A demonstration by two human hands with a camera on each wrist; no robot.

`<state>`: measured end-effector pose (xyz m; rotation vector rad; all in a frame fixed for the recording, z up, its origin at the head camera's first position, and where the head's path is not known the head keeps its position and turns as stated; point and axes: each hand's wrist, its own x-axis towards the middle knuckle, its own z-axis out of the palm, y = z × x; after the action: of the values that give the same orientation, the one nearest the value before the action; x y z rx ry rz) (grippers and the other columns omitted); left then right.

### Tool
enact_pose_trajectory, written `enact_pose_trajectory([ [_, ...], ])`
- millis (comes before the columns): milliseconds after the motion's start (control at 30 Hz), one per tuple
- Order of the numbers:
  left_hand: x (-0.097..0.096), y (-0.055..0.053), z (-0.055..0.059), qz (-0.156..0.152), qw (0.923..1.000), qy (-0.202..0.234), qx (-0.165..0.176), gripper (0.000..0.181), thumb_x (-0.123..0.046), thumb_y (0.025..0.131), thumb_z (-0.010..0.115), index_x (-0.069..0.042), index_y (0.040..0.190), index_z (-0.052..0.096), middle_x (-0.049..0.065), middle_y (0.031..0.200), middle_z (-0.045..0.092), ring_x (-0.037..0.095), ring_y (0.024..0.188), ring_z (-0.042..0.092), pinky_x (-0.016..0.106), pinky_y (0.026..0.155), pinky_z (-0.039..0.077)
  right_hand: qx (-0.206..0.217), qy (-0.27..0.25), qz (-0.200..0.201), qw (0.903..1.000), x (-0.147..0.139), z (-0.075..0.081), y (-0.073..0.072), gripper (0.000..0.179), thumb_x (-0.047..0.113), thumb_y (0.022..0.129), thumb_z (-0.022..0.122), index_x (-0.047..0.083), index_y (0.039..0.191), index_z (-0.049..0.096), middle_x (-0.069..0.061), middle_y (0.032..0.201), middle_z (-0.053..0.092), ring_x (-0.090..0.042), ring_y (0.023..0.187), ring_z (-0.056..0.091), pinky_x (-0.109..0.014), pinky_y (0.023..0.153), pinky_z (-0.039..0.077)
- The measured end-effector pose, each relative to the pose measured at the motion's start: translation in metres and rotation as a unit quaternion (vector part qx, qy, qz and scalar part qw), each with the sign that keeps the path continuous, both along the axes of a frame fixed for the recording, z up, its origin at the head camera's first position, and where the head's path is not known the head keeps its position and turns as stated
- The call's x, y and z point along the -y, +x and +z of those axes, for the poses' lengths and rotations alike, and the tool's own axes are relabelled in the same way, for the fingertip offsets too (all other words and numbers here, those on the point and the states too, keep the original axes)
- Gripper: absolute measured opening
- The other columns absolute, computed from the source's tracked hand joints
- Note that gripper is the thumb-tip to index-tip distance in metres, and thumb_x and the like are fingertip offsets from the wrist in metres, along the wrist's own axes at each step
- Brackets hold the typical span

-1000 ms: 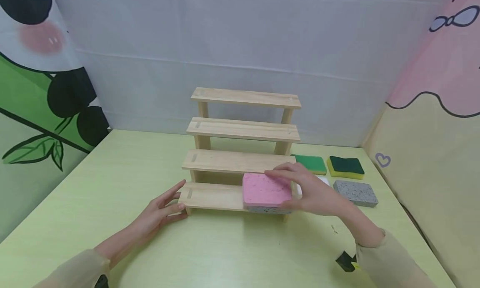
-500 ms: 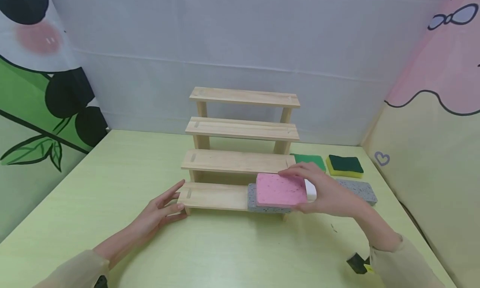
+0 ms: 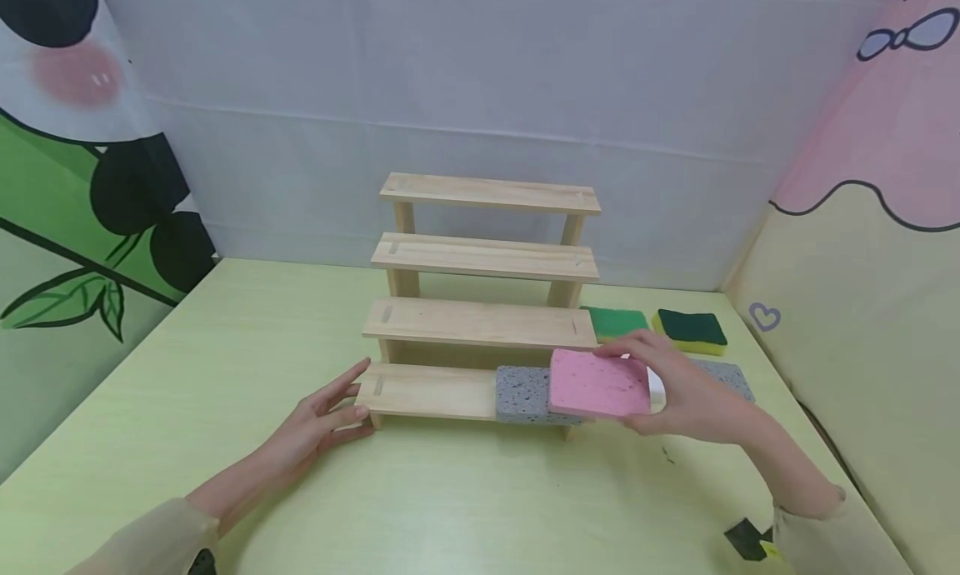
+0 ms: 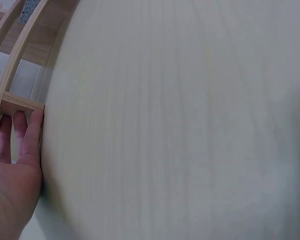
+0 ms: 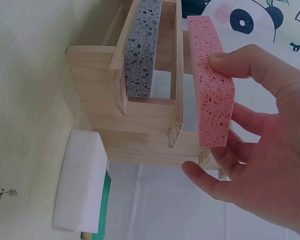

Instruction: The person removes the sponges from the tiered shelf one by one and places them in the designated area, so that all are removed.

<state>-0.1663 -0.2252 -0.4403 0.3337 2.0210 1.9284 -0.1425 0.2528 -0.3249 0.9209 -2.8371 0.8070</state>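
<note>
A four-step wooden display shelf (image 3: 480,321) stands on the table. My left hand (image 3: 324,414) rests against the left end of its lowest step, and the left wrist view shows fairly straight fingers (image 4: 30,137) touching the end support. My right hand (image 3: 686,392) grips a pink sponge (image 3: 597,383) by its right side, thumb against one face in the right wrist view. That sponge is off the shelf, near the lowest step's right end. A grey speckled sponge (image 3: 521,393) lies on that step, partly covered by the pink one in the head view.
On the table right of the shelf lie a green sponge (image 3: 617,322), a dark green and yellow sponge (image 3: 688,332), another grey sponge (image 3: 727,377) and a white block (image 5: 79,180). A printed cloth wall (image 3: 480,75) rises behind the table.
My right hand has moved the pink sponge rightward from over the grey sponge, uncovering more of it. My left hand stays at the shelf's left end.
</note>
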Motion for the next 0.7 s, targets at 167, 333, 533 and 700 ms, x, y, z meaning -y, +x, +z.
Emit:
enact_pose_trajectory([
  [167, 0.000, -0.001, -0.001, 0.001, 1.0000, 0.001, 0.002, 0.071, -0.012, 0.101, 0.055, -0.020, 0.160, 0.016, 0.012, 0.135, 0.037, 0.007, 0.114, 0.061, 0.031, 0.098, 0.057, -0.003, 0.001, -0.012, 0.9999, -0.010, -0.002, 0.003, 0.076, 0.007, 0.069, 0.085, 0.027, 0.135, 0.053, 0.004, 0.128, 0.049, -0.008, 0.113, 0.040, -0.031, 0.085, 0.052],
  [333, 0.000, -0.001, -0.002, 0.002, 1.0000, 0.002, 0.002, 0.071, -0.013, 0.101, 0.055, -0.022, 0.160, 0.017, 0.013, 0.137, 0.036, 0.007, 0.114, 0.061, 0.031, 0.098, 0.057, -0.005, 0.003, -0.028, 0.9996, -0.021, -0.003, 0.006, 0.077, 0.007, 0.070, 0.085, 0.028, 0.137, 0.053, 0.004, 0.126, 0.050, -0.005, 0.110, 0.039, -0.028, 0.082, 0.052],
  [533, 0.000, -0.001, -0.002, 0.005, 1.0000, 0.002, 0.005, 0.071, -0.013, 0.101, 0.055, -0.022, 0.160, 0.017, 0.014, 0.139, 0.035, 0.007, 0.114, 0.061, 0.031, 0.098, 0.057, -0.014, 0.018, -0.043, 0.9988, -0.033, -0.002, 0.011, 0.074, 0.015, 0.073, 0.086, 0.030, 0.138, 0.053, 0.005, 0.128, 0.052, -0.002, 0.113, 0.038, -0.028, 0.081, 0.052],
  [700, 0.000, -0.002, -0.002, 0.004, 0.9999, 0.004, 0.008, 0.072, -0.013, 0.100, 0.056, -0.023, 0.160, 0.017, 0.014, 0.139, 0.035, 0.007, 0.114, 0.061, 0.031, 0.098, 0.057, -0.047, 0.028, -0.035, 0.9979, -0.042, -0.005, 0.013, 0.074, 0.014, 0.071, 0.087, 0.028, 0.136, 0.055, 0.005, 0.129, 0.053, 0.000, 0.113, 0.037, -0.025, 0.081, 0.050],
])
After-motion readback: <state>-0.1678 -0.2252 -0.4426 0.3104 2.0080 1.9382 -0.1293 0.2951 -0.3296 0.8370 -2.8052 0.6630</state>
